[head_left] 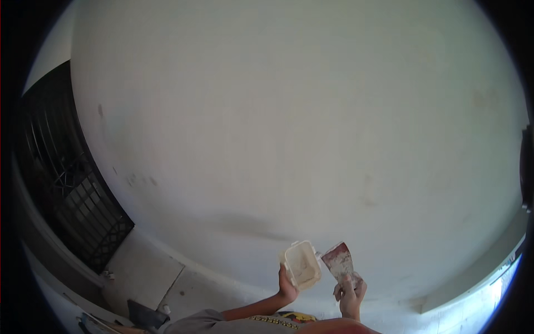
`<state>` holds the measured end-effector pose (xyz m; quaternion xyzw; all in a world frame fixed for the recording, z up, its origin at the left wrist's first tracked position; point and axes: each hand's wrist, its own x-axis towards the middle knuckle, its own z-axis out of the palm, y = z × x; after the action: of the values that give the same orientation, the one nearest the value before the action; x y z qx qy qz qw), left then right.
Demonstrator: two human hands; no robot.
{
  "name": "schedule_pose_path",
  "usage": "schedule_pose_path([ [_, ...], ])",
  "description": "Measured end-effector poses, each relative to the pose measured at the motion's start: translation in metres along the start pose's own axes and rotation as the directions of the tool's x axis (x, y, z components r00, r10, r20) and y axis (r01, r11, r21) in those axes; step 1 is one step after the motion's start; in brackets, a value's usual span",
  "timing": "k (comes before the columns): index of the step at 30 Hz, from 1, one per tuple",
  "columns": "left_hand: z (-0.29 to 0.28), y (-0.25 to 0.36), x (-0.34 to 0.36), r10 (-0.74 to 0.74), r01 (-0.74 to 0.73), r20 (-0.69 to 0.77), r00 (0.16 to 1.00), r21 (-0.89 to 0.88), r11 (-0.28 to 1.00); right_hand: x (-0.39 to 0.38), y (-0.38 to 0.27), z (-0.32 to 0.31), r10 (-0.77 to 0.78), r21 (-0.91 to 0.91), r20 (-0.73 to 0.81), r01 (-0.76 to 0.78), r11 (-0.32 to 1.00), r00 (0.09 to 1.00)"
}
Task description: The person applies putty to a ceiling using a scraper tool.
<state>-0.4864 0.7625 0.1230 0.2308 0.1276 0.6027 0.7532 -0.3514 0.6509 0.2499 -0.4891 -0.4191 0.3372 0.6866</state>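
My left hand [287, 286] grips a small whitish plastic tub [301, 264] by its left side, its open top facing me. A thin layer of pale paste seems to coat the inside. In my right hand [350, 293] is a putty knife [338, 260], its wide blade pointing up and smeared with white over reddish brown. The blade is just right of the tub, with a whitish bit between them; whether they touch I cannot tell. Both hands are held low in front of a large pale wall [278, 128].
A dark metal grille door [83, 183] stands at the left. Grey smudges [133, 179] mark the wall's lower left. Below it runs a pale tiled floor [147, 267] with a dark flat object [146, 313] at the lower left. A ledge [473, 284] curves along the right.
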Motion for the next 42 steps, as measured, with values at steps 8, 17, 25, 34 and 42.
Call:
schedule_pose_path([
  [8, -0.018, -0.02, -0.011, 0.23, -0.226, -0.074, 0.97, 0.063, 0.972, 0.029, 0.019, -0.017, -0.065, 0.11, 0.099, 0.054, 0.993, 0.993],
  [17, -0.04, -0.008, -0.006, 0.224, -0.224, 0.006, 0.974, 0.107, 0.969, 0.139, -0.144, 0.015, -0.862, -0.475, 0.388, 0.872, 0.117, 0.327],
  [25, -0.055, -0.014, -0.008, 0.148, -0.144, -0.023, 0.989, 0.133, 0.981, 0.18, -0.237, 0.041, -0.802, -0.836, 0.533, 0.317, -0.449, 0.269],
  [34, -0.058, -0.013, 0.001, 0.146, -0.136, -0.036, 0.989, 0.192, 0.972, 0.17, -0.188, 0.031, -0.598, -0.766, 0.545, 0.057, -0.641, 0.587],
  [42, -0.059, -0.014, 0.01, 0.095, -0.093, -0.003, 0.995, 0.162, 0.982, 0.172, -0.237, 0.022, -0.72, -0.78, 0.596, 0.042, -0.624, 0.355],
])
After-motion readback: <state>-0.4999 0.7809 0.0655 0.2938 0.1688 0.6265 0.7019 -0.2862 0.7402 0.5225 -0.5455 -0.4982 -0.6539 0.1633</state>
